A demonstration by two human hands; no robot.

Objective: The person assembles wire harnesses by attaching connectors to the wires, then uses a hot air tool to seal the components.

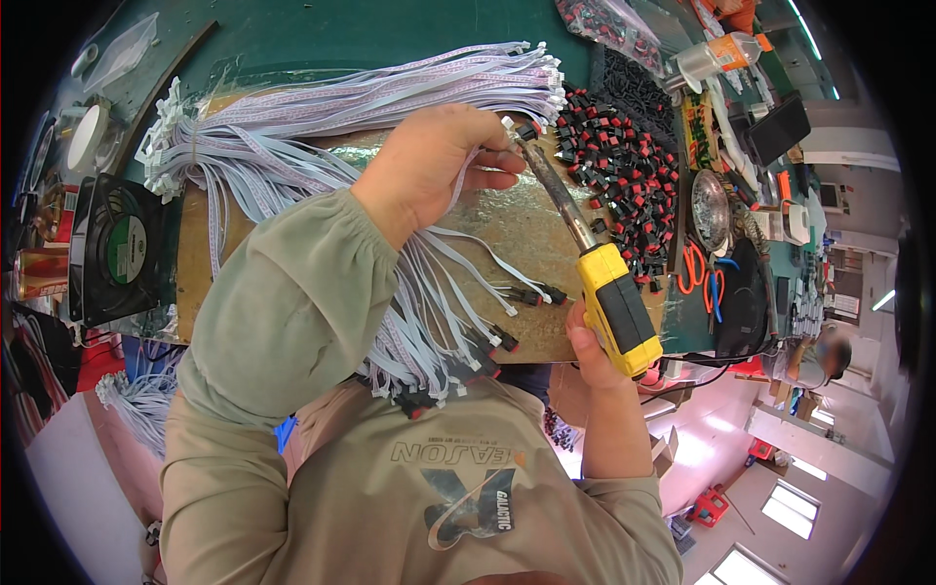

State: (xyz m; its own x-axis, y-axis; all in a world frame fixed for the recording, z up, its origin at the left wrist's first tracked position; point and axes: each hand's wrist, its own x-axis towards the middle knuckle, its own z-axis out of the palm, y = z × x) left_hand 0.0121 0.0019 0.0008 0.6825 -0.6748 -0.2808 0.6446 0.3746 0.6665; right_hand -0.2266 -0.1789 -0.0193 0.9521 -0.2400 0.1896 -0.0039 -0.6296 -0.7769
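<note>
A white ribbon lead [475,168] is pinched in the left hand [439,161] above the board [507,229] so that its tip meets the soldering iron [585,258] (yellow grip clasped in the right hand [593,353]), with loose switches [624,166] heaped just beside the board.

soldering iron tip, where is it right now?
Head view, upper centre: the soldering iron tip meets the small switch at the left hand fingertips, just left of the red-and-black switch pile.

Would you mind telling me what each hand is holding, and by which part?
The right hand grips the soldering iron by its yellow handle. The left hand pinches a white ribbon cable near its end, by the small black switch.
</note>
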